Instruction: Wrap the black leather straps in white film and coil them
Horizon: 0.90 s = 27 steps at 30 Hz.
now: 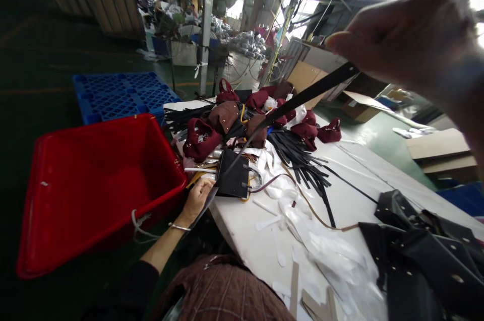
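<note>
A long black strap [298, 98] runs stretched on a slant across the view. Raised high at the right, my right hand [408, 34] is closed on its upper end and slightly blurred. My left hand [198, 197] is closed around the lower part, low by the table's near left edge, and a dark end hangs below it along the wrist. Just beyond that hand lies a small black bag [232, 174] with a handle. A bundle of black straps [302, 159] is spread farther back on the table.
A white table [351, 170] holds several maroon bags [200, 139], white wrapping [317, 235] and black leather pieces [423, 255] at the right. To the left stands a red bin [102, 180], with a blue pallet [121, 91] behind it. A metal post [207, 23] rises beyond the table.
</note>
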Motion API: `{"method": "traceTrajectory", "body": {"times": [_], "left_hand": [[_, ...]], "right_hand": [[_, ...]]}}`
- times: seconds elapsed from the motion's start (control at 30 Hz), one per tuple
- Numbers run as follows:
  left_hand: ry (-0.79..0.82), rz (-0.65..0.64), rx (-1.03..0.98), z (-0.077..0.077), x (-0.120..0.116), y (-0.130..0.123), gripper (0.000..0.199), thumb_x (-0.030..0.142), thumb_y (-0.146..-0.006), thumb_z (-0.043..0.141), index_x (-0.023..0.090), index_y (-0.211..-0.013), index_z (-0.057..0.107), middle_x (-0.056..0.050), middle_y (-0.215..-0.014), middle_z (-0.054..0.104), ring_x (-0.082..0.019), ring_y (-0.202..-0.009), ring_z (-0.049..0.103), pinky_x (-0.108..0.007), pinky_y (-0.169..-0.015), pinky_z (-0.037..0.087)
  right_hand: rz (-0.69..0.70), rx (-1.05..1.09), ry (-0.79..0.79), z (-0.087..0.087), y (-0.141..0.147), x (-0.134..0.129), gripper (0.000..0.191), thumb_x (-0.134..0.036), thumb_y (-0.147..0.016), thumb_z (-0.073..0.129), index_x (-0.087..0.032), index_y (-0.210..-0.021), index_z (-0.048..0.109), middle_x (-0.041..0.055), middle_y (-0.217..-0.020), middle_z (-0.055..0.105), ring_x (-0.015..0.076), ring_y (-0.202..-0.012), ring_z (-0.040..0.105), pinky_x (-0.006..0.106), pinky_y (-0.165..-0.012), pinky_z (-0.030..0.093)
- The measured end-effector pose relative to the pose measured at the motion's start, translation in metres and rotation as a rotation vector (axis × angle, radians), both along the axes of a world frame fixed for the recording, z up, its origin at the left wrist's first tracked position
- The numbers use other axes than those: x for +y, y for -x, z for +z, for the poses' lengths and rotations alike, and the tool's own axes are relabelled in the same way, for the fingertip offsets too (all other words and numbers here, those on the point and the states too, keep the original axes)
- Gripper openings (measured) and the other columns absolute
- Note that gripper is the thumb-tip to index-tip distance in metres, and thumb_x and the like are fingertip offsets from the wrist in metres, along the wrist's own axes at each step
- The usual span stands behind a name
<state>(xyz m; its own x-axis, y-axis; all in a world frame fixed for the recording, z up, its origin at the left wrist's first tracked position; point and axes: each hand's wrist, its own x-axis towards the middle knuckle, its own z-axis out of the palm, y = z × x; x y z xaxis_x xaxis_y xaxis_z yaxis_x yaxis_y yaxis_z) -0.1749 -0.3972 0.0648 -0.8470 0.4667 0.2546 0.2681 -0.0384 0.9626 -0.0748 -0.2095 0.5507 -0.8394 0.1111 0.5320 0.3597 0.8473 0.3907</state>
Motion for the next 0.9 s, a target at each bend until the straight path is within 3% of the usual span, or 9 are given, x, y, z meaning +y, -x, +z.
{"method": "traceTrajectory", "body": {"times": [0.1,0.17,0.3,0.37,0.47,0.57,0.7,0.8,0.9], "left_hand": [[-0.168,-0.057,0.003,0.044,0.014,0.019,0.031,0.048,-0.091,0.052,0.018,-0.087,0.06,-0.008,-0.098,0.066,-0.021,-0.095,0.061,-0.034,-0.089,0.046],[-0.253,-0.075,-0.016,0.07,0.018,0.032,0.033,0.05,-0.089,0.057,0.018,-0.086,0.061,-0.006,-0.094,0.066,-0.019,-0.088,0.06,-0.031,-0.083,0.046],[-0.401,-0.108,-0.052,0.127,0.014,0.05,0.034,0.05,-0.086,0.063,0.016,-0.085,0.061,-0.003,-0.086,0.064,-0.015,-0.077,0.056,-0.026,-0.073,0.045],[-0.461,-0.123,-0.017,0.158,0.009,0.055,0.033,0.049,-0.087,0.063,0.016,-0.087,0.061,-0.003,-0.087,0.064,-0.014,-0.076,0.056,-0.025,-0.072,0.045],[-0.549,-0.132,0.026,0.203,0.003,0.057,0.034,0.05,-0.085,0.065,0.016,-0.085,0.061,-0.003,-0.089,0.065,-0.011,-0.072,0.056,-0.022,-0.066,0.045],[-0.602,-0.271,-0.01,0.236,0.007,0.053,0.038,0.053,-0.082,0.068,0.017,-0.082,0.056,0.0,-0.077,0.063,-0.009,-0.061,0.054,-0.02,-0.057,0.043],[-0.598,-0.463,-0.119,0.248,0.027,0.044,0.04,0.056,-0.087,0.059,0.018,-0.081,0.049,0.005,-0.056,0.052,-0.008,-0.044,0.048,-0.019,-0.043,0.037],[-0.615,-0.468,-0.186,0.236,0.04,0.041,0.04,0.056,-0.086,0.06,0.02,-0.078,0.045,0.01,-0.05,0.04,-0.003,-0.033,0.03,-0.016,-0.035,0.023],[-0.568,-0.501,-0.254,0.216,0.046,0.039,0.038,0.053,-0.087,0.061,0.02,-0.079,0.043,0.011,-0.052,0.038,-0.003,-0.035,0.026,-0.016,-0.034,0.017]], "right_hand": [[0.222,0.004,-0.199,0.01,0.023,-0.037,0.063,-0.062,-0.091,0.031,-0.019,-0.104,0.074,0.0102,-0.09,0.073,0.0258,-0.096,0.064,0.047,-0.081,0.035],[0.287,-0.025,-0.243,0.018,0.035,-0.052,0.068,-0.061,-0.09,0.026,-0.016,-0.112,0.072,0.0093,-0.097,0.074,0.0312,-0.103,0.063,0.049,-0.084,0.034],[0.311,-0.069,-0.317,0.023,0.058,-0.073,0.082,-0.063,-0.085,0.014,-0.005,-0.107,0.069,0.0185,-0.097,0.071,0.039,-0.098,0.062,0.049,-0.069,0.029],[0.327,-0.135,-0.403,0.012,0.067,-0.08,0.073,-0.055,-0.091,0.013,-0.012,-0.105,0.07,0.0168,-0.087,0.07,0.0344,-0.09,0.065,0.043,-0.066,0.032],[0.354,-0.303,-0.509,-0.018,0.077,-0.09,0.056,-0.041,-0.098,0.016,-0.021,-0.098,0.068,0.0079,-0.067,0.065,0.0223,-0.064,0.063,0.031,-0.058,0.032],[0.39,-0.47,-0.441,-0.054,0.082,-0.096,0.035,-0.03,-0.098,0.029,-0.02,-0.098,0.063,0.0036,-0.059,0.059,0.015,-0.05,0.053,0.025,-0.053,0.023],[0.371,-0.512,-0.143,-0.09,0.085,-0.092,0.024,-0.031,-0.096,0.039,-0.019,-0.104,0.058,0.0041,-0.063,0.06,0.0149,-0.054,0.053,0.027,-0.055,0.02],[0.289,-0.521,0.072,-0.105,0.077,-0.076,0.04,-0.045,-0.1,0.028,-0.019,-0.105,0.058,0.0057,-0.068,0.062,0.0164,-0.056,0.053,0.028,-0.057,0.022],[0.164,-0.527,0.208,-0.115,0.06,-0.049,0.051,-0.052,-0.1,0.022,-0.022,-0.097,0.062,0.0084,-0.074,0.065,0.0178,-0.059,0.051,0.03,-0.058,0.023]]}}
